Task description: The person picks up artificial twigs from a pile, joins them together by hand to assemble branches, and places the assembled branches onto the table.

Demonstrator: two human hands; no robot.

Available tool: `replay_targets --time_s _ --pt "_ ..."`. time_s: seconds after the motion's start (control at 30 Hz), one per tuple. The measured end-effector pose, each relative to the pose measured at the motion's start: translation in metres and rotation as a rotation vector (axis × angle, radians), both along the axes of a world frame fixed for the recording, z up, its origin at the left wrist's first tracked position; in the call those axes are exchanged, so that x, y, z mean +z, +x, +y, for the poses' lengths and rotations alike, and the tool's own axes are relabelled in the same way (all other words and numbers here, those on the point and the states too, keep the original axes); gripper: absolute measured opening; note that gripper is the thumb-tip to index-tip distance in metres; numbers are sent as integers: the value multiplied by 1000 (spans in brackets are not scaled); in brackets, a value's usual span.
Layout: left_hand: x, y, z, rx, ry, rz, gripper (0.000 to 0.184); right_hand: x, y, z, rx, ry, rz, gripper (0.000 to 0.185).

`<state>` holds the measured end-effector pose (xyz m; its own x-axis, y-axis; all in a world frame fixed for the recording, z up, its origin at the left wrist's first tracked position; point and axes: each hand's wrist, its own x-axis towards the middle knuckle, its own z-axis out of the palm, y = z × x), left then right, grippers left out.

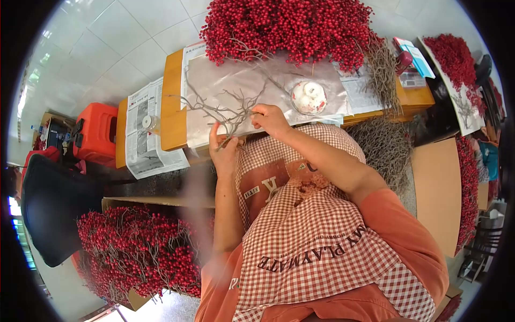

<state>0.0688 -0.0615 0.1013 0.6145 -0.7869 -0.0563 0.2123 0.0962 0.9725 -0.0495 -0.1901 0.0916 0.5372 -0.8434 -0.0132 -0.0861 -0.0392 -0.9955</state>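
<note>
My left hand (224,150) is closed around the lower stem of a bare, grey-brown artificial branch (232,116) at the table's near edge. The twigs fork out to the left and up over the covered tabletop. My right hand (271,120) is closed in a pinch at a twig on the branch's right side; whether something small is also between those fingertips I cannot tell. Just right of the branch stands a round, clear dish (309,98) with white contents and red bits. Behind it lies a big heap of red berry branches (289,29).
Bare twig bundles (383,72) hang at the table's right end, with more twigs (383,150) below. A box of berry branches (142,249) stands at lower left. Newspaper (140,129), a small jar (150,123) and a red case (95,131) are to the left.
</note>
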Motion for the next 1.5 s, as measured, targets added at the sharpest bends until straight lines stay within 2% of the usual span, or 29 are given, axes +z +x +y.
replay_targets --time_s 0.1,0.17,0.23,0.27,0.3,0.33,0.37,0.47,0.53,0.57,0.63,0.67,0.7,0.77,0.8,0.87,0.9,0.97,1.0,1.07,1.17,1.2,1.23,1.27,1.33,1.37,1.43,1.47,1.5 --pt "0 -3 8 9 -130 46 65 11 -4 15 139 -29 53 19" --pt "2 1 10 -8 -76 68 68 1 -6 19 280 -299 1 20" --pt "0 6 12 -123 -26 93 71 2 -10 19 329 -219 104 22" --pt "-1 8 14 -129 -21 92 71 2 -12 21 188 75 57 21" --pt "4 8 18 -191 49 -113 69 3 -13 24 46 369 8 20" --pt "8 10 22 -253 119 -317 68 0 -16 24 39 322 -62 19" --pt "11 16 26 -258 121 -317 68 -3 -20 24 35 325 -62 19" --pt "12 52 32 -220 235 -195 66 -16 -31 20 61 247 -40 17" --pt "-4 73 28 69 42 -43 61 -19 -32 17 66 248 -37 17" --pt "-13 76 21 68 45 -45 61 -20 -31 17 79 249 -33 17" --pt "-16 77 -4 -22 297 -405 63 -21 -27 20 56 248 -27 17" --pt "-18 65 -14 -48 364 -683 61 -21 -26 20 29 241 -16 18" --pt "-7 44 -21 -54 365 -684 61 -22 -26 19 24 244 -17 18" --pt "19 11 -30 -117 650 -1218 59 -23 -27 17 72 166 20 18" --pt "10 12 -32 -121 647 -1221 59 -25 -26 17 67 167 19 18" --pt "-22 15 -34 -139 532 -922 48 -29 -27 17 8 214 8 17" --pt "-25 14 -33 -142 528 -923 48 -24 -29 18 4 213 8 17" --pt "-30 10 -19 -38 -76 394 41 -6 -33 23 65 238 -75 16" --pt "-21 3 -13 64 -107 559 44 -4 -33 24 67 239 -77 16" --pt "-22 3 -5 -12 -111 619 44 1 -30 28 178 260 -148 14" --pt "-10 -3 6 -160 -119 668 43 3 -32 29 154 207 -106 14" --pt "-7 -3 9 -282 -123 581 42 7 -34 29 152 206 -107 14" --pt "-4 -4 12 -401 -125 493 40 10 -37 30 171 79 -30 14" --pt "-1 -6 13 -400 -126 491 40 13 -38 32 191 -50 45 15" --pt "3 -9 13 -282 214 224 37 15 -37 44 207 -134 22 15" --pt "4 -9 13 -286 216 224 37 15 -39 49 222 -217 5 16" --pt "18 -12 13 -372 125 72 29 16 -48 53 262 -169 19 19" --pt "25 -15 19 -384 135 -5 20 17 -52 54 245 -282 84 20" --pt "23 -14 21 -381 135 -8 20 20 -56 55 225 -395 147 20"
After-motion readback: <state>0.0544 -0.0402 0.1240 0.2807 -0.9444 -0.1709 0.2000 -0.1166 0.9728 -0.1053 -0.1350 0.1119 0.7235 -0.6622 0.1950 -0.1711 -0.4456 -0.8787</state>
